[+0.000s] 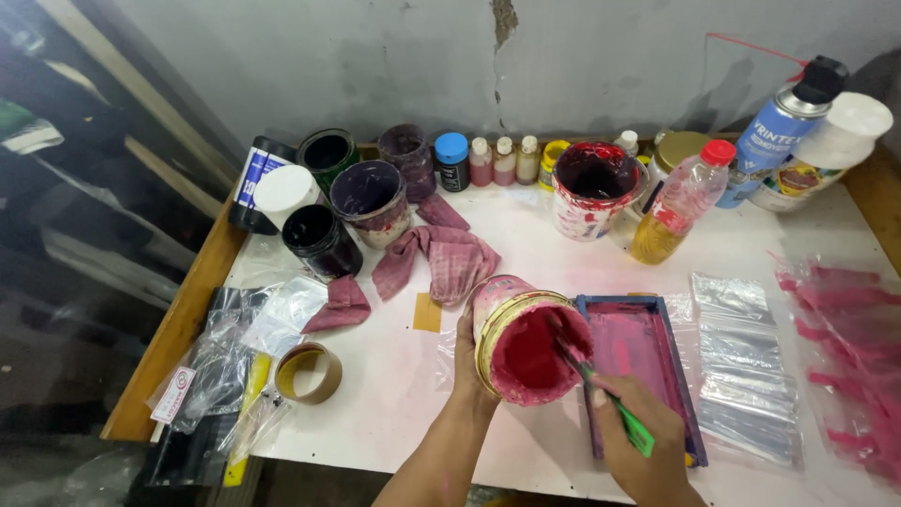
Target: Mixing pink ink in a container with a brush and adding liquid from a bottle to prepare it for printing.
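While the left hand [466, 361] grips the tilted pink-smeared round paint can [522, 336] near the worktop's front edge, the right hand [648, 451] clasps a green-handled tool [608, 399], tip in the pink paint, probably scooping. Next calls for transfer into the blue-rimmed rectangular tray [638, 361], already pink, just beside it. Dark open jars [324, 239] sit at the back-left.

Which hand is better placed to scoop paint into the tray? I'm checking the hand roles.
The right hand: it holds the green tool inside the tilted can, beside the tray. The left hand steadies the can.
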